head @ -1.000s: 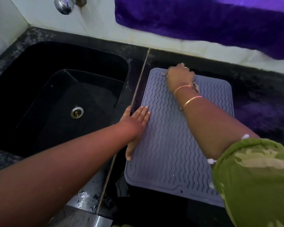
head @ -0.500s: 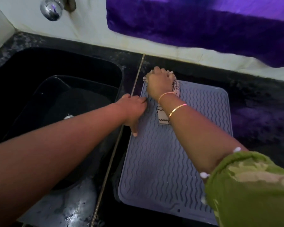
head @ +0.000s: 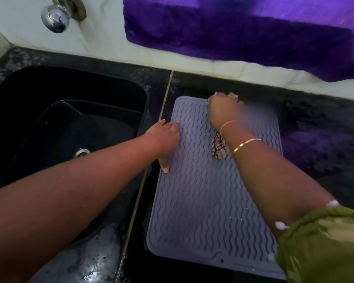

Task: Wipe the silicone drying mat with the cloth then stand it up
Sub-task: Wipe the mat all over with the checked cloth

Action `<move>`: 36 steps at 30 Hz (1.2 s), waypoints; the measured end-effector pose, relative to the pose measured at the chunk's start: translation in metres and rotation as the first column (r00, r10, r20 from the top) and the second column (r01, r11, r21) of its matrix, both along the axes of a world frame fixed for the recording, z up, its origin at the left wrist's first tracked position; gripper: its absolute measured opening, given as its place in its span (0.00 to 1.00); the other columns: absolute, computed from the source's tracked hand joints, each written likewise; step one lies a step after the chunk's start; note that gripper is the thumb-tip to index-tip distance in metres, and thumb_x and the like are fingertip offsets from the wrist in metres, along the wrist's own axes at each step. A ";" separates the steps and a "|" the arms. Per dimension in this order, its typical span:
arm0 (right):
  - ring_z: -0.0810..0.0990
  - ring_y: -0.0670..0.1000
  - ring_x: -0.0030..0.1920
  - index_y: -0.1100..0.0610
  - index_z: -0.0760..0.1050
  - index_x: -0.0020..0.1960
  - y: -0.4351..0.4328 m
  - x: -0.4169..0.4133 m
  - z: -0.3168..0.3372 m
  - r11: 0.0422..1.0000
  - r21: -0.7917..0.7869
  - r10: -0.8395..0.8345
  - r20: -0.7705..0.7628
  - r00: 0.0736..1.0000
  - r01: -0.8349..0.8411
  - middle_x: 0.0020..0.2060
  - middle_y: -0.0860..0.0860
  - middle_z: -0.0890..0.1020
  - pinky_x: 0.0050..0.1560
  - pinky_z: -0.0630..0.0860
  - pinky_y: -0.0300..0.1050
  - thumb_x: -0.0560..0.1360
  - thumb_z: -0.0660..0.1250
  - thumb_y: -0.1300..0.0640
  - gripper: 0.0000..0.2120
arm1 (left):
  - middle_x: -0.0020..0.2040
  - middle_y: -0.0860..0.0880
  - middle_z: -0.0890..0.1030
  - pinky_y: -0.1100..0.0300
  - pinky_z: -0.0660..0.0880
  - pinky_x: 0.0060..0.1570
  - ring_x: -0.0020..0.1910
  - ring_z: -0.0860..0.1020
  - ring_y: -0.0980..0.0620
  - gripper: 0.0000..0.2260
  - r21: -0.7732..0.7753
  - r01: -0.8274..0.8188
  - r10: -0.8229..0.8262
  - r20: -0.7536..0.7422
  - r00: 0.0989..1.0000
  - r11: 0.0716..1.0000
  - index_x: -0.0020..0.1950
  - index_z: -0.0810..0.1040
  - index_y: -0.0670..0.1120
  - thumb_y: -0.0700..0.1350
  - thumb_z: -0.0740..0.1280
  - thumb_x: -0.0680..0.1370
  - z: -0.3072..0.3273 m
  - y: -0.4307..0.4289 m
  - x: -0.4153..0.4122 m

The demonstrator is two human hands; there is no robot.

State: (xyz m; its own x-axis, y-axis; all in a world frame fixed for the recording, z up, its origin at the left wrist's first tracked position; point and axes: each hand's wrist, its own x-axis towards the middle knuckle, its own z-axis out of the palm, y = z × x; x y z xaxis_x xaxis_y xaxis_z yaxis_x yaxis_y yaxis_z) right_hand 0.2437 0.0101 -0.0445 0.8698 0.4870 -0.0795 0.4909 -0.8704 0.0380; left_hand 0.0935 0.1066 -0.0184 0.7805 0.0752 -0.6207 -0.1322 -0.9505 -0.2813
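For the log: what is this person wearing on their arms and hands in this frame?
The right arm carries a rolled-up olive-green sleeve with paler patches and small white trim bits at its edge. Two thin gold bangles sit on the right wrist, and a ring seems to show on a finger of the right hand, though it is too small to be sure. The left hand and forearm are bare, with no jewellery visible.

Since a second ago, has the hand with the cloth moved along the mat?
Yes. The right hand with the cloth went toward the drying mat's far-left corner, then back right along its far edge.
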 end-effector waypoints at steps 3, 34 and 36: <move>0.72 0.62 0.61 0.58 0.73 0.62 0.003 -0.005 -0.004 0.987 0.071 0.145 0.007 0.989 -0.146 0.61 0.58 0.74 0.58 0.67 0.57 0.73 0.62 0.66 0.18 | 0.78 0.39 0.46 0.49 0.45 0.74 0.77 0.49 0.43 0.59 0.018 -0.006 0.006 -0.015 1.000 1.000 0.76 0.43 0.36 0.64 0.74 0.63 0.002 -0.003 0.001; 0.78 0.58 0.54 0.57 0.77 0.56 -0.037 -0.084 -0.005 0.950 0.185 0.256 -0.011 0.967 -0.250 0.55 0.56 0.78 0.51 0.77 0.53 0.73 0.64 0.64 0.13 | 0.77 0.36 0.47 0.42 0.44 0.74 0.76 0.51 0.38 0.55 0.144 -0.113 0.127 -0.089 0.988 0.983 0.77 0.46 0.40 0.53 0.78 0.64 0.008 -0.036 0.015; 0.78 0.58 0.54 0.58 0.75 0.56 -0.054 -0.106 -0.005 0.929 0.189 0.318 0.029 0.948 -0.318 0.55 0.56 0.78 0.48 0.75 0.51 0.72 0.63 0.63 0.13 | 0.77 0.37 0.47 0.42 0.43 0.74 0.76 0.51 0.38 0.55 0.154 -0.123 0.137 -0.089 0.987 0.980 0.77 0.46 0.41 0.53 0.79 0.63 0.007 -0.036 0.016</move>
State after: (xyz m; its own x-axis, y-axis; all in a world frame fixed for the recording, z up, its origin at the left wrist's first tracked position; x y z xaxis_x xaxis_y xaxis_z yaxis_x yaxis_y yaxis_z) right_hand 0.1377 -0.0439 -0.0498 0.6667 0.7443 0.0394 0.7431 -0.6596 -0.1125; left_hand 0.1094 0.0709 -0.0113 0.6937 0.2684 -0.6684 -0.0441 -0.9104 -0.4114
